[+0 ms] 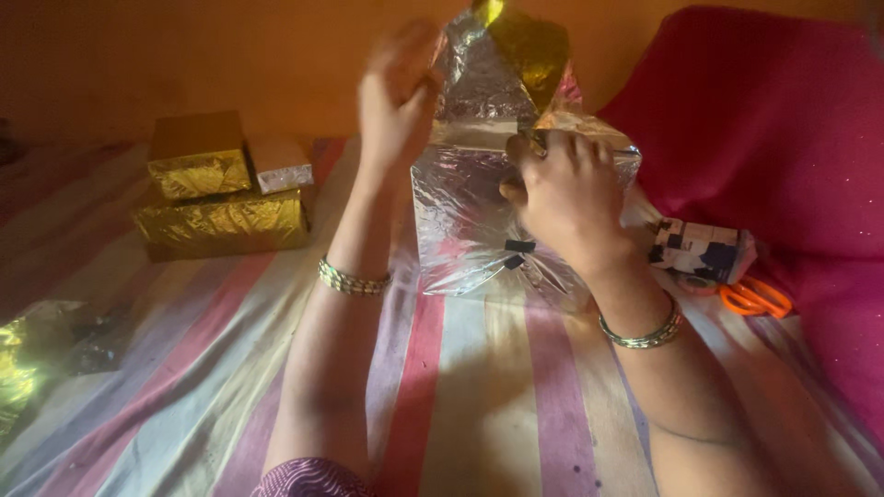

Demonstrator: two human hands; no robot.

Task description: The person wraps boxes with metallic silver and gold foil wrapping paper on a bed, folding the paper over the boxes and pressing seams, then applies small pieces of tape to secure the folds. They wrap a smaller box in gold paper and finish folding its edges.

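A box wrapped in shiny silver foil [460, 216] stands upright on the striped sheet in front of me. Its loose top flap [516, 55] sticks up, silver on one side and gold on the other. My right hand [562, 198] presses on the box's front and top edge, fingers curled on the foil. My left hand [398, 97] is raised and motion-blurred just left of the flap, beside or touching its edge. Two small black tape pieces [517, 253] sit on the box's front. Both wrists wear metallic bangles.
Three foil-wrapped boxes are stacked at the left: a large gold one [221, 225], a smaller gold one [196, 156], a silver one [281, 166]. Crumpled gold foil [28, 354] lies at the left edge. Orange scissors [755, 299] and a patterned roll [702, 248] lie by a red cushion [764, 120].
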